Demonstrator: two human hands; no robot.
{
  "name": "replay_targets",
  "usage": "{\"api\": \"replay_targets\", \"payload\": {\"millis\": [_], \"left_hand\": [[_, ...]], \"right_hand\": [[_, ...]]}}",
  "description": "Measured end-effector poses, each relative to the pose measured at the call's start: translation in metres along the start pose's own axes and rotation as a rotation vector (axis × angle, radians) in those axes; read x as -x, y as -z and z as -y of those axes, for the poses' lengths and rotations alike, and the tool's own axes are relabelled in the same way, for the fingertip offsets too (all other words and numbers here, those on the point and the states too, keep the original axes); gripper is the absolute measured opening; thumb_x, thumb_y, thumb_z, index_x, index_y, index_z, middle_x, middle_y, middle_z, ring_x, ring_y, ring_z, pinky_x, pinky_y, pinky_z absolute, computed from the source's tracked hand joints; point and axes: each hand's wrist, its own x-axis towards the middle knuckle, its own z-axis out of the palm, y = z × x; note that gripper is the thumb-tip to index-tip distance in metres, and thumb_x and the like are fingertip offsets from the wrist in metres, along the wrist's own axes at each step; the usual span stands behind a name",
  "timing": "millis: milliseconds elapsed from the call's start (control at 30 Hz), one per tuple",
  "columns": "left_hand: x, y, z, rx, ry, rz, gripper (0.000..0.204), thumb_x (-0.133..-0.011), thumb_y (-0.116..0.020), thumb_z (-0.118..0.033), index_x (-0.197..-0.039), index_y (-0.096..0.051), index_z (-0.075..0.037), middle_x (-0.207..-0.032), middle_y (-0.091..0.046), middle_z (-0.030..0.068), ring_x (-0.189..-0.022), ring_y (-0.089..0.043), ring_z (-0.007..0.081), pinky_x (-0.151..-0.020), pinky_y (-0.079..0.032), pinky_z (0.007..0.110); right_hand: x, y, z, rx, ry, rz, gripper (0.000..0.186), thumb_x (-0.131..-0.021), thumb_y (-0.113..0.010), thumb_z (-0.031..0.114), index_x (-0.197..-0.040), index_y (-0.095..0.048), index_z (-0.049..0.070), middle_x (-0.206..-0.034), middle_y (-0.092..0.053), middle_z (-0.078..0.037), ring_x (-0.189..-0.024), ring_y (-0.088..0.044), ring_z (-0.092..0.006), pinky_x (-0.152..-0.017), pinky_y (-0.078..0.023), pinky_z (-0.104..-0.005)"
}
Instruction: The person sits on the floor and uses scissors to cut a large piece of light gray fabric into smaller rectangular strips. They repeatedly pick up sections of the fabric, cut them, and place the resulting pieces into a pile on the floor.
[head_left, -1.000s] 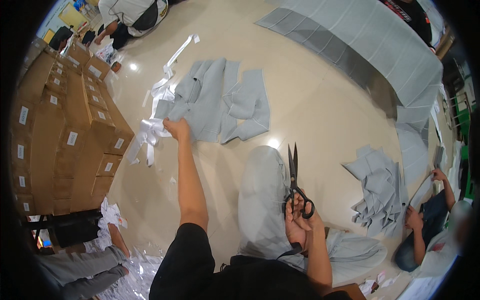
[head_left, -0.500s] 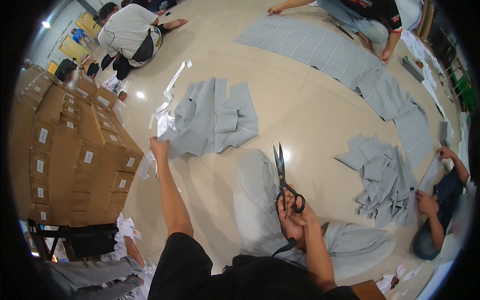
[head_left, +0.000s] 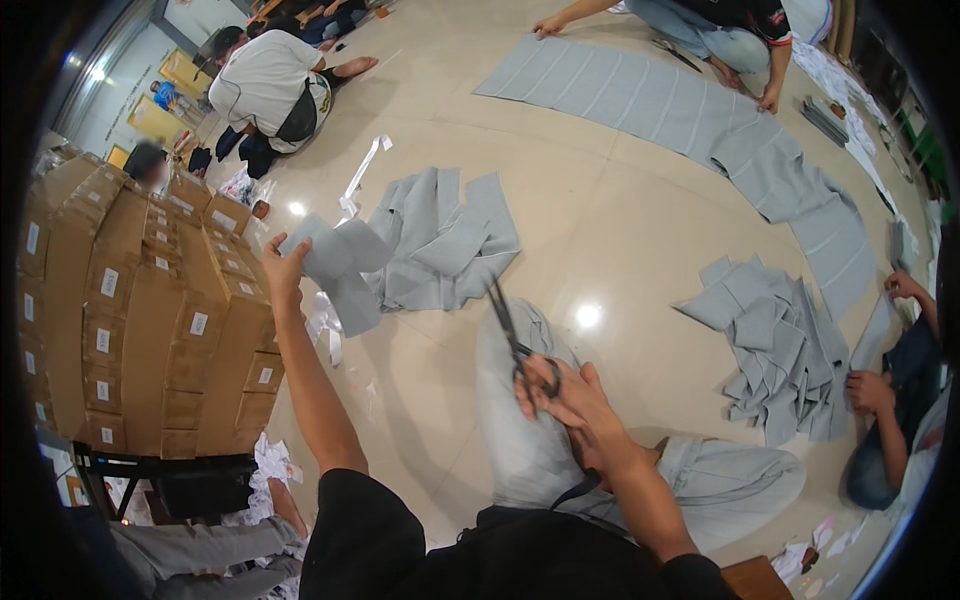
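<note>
My left hand (head_left: 286, 264) is closed on the edge of a grey fabric piece (head_left: 348, 262), which hangs raised above the floor. Partly behind it, a loose heap of grey fabric (head_left: 450, 250) lies on the tiles. In my right hand (head_left: 585, 408) is a pair of black scissors (head_left: 511, 330). Its fingers are around the handles, and the blades point up and away to the left, above my knee. Motion blurs the blades, so how far apart they are is unclear. White ribbon (head_left: 362, 175) trails on the floor near the heap.
Cardboard boxes (head_left: 150, 320) are stacked at left. A crumpled grey fabric pile (head_left: 775, 340) lies at right, beside a co-worker's hands (head_left: 875, 392). Another person holds a long grey fabric strip (head_left: 640, 105) across the far floor. A person in white (head_left: 270, 85) sits at far left.
My left hand has risen and moved left, lifting the grey fabric piece off the heap. The scissors have swung left and tilted as my right hand turned over.
</note>
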Motion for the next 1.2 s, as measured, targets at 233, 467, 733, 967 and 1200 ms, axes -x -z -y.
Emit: {"api": "replay_targets", "payload": {"millis": [233,467,733,967,1200], "left_hand": [[0.013,-0.014,-0.036,-0.014,-0.116,-0.016,0.063,-0.079,-0.085,-0.01,-0.132,-0.055,0.007,-0.12,-0.062,0.017,-0.103,-0.064,0.0213,-0.09,-0.052,0.032],[0.026,-0.012,-0.055,0.077,-0.118,-0.004,0.058,-0.079,-0.084,-0.012,-0.129,-0.058,0.005,-0.116,-0.064,0.016,-0.099,-0.065,0.0205,-0.086,-0.053,0.031],[0.001,-0.001,-0.015,0.07,-0.165,-0.059,0.059,-0.081,-0.085,-0.01,-0.131,-0.057,0.004,-0.118,-0.062,0.0147,-0.096,-0.064,0.0186,-0.083,-0.053,0.029],[0.019,0.004,-0.039,0.197,-0.087,0.022,0.06,-0.083,-0.083,-0.007,-0.134,-0.055,0.005,-0.117,-0.061,0.0133,-0.1,-0.064,0.0182,-0.087,-0.051,0.028],[0.037,-0.048,-0.103,0.483,-0.032,0.318,0.063,-0.086,-0.08,-0.004,-0.139,-0.049,0.007,-0.118,-0.061,0.0118,-0.106,-0.064,0.0174,-0.093,-0.052,0.029]], "right_hand": [[-0.139,-0.047,0.004,0.192,-0.34,-0.031,0.06,-0.094,-0.058,0.069,-0.083,-0.053,0.01,-0.076,-0.061,-0.007,-0.064,-0.063,-0.0221,-0.058,-0.053,-0.0358],[-0.191,-0.055,-0.015,0.248,-0.371,-0.067,0.062,-0.093,-0.058,0.072,-0.079,-0.054,0.011,-0.071,-0.06,-0.005,-0.059,-0.062,-0.0203,-0.056,-0.053,-0.0336],[-0.19,-0.046,-0.032,0.395,-0.295,-0.022,0.049,-0.099,-0.063,0.053,-0.081,-0.057,0.008,-0.067,-0.059,-0.003,-0.054,-0.058,-0.014,-0.049,-0.048,-0.0283],[-0.085,-0.026,-0.001,0.362,-0.269,0.02,0.047,-0.102,-0.057,0.053,-0.093,-0.054,0.007,-0.075,-0.059,-0.007,-0.057,-0.059,-0.017,-0.051,-0.048,-0.0292],[0.067,0.03,0.017,-0.053,-0.042,-0.102,0.049,-0.1,-0.055,0.059,-0.106,-0.055,0.011,-0.079,-0.058,-0.012,-0.059,-0.059,-0.0216,-0.052,-0.049,-0.0328]]}}
